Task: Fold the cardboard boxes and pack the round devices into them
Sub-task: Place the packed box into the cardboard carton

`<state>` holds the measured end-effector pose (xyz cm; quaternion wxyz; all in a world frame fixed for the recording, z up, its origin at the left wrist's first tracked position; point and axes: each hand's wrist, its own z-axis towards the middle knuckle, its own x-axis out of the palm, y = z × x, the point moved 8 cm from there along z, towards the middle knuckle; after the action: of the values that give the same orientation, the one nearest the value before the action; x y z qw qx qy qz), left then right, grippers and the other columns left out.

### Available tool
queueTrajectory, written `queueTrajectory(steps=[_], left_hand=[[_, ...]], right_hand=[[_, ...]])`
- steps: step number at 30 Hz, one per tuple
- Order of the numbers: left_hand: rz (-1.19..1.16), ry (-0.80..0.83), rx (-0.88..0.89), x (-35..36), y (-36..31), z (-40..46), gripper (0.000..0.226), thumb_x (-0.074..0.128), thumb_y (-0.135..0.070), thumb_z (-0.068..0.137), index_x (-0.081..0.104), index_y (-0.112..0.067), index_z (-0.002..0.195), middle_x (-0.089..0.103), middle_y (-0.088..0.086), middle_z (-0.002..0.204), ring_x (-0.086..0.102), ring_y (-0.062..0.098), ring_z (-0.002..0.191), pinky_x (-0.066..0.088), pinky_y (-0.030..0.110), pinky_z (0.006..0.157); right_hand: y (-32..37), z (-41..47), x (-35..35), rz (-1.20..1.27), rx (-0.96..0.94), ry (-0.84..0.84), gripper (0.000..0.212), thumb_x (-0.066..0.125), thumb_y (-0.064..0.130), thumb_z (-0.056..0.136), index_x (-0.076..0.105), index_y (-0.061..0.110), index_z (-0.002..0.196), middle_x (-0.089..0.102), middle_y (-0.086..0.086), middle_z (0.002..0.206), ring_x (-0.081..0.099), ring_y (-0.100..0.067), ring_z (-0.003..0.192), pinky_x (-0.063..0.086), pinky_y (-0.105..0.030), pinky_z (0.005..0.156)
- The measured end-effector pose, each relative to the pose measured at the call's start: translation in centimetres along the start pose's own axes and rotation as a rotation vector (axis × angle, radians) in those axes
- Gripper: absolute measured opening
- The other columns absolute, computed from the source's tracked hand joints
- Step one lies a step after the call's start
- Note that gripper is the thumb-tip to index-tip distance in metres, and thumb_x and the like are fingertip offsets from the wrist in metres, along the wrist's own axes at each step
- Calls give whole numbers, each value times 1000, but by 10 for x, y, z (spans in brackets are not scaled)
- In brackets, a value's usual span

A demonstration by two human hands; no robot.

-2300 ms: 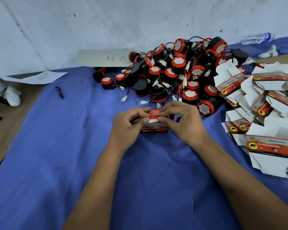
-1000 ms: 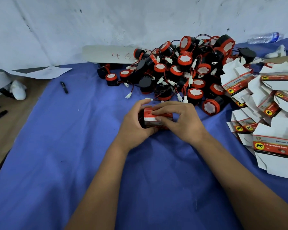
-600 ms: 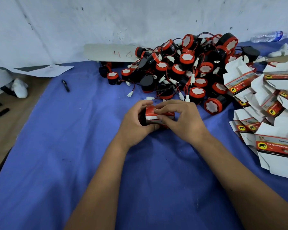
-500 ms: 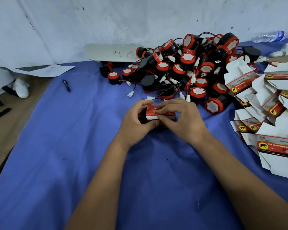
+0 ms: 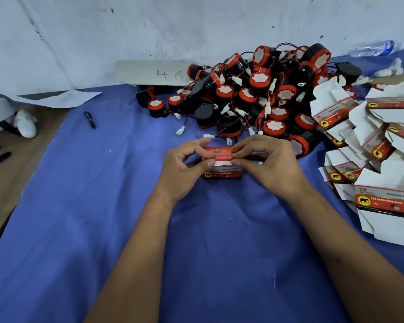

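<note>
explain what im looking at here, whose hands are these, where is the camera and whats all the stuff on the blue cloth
There is no machine here. The camera sits on a person's head and looks down at their own two bare hands. The left hand and the right hand both pinch a small red and white box that rests on the blue cloth; the fingers press at its top flap. Behind the hands lies a pile of round devices, black with red rims, with thin wires and white plugs. To the right is a heap of flat boxes, not yet folded. Further off are a pen, a water bottle and a strip marked 46 against the wall.
</note>
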<state>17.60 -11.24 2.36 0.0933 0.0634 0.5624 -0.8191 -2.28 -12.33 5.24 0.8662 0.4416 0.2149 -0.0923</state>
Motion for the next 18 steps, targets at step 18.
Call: queueTrajectory(steps=[18], left_hand=[[22,97,29,5,-3,-3,19,78,6,85,74,-11,93,73,1,120,66,15,120,57,27,94]], right_hand=[[-13,-1,-6,-33,80,-19,10,74,-1,90,79,3,98,71,-8,63,67,-19,50,60,-39,59]])
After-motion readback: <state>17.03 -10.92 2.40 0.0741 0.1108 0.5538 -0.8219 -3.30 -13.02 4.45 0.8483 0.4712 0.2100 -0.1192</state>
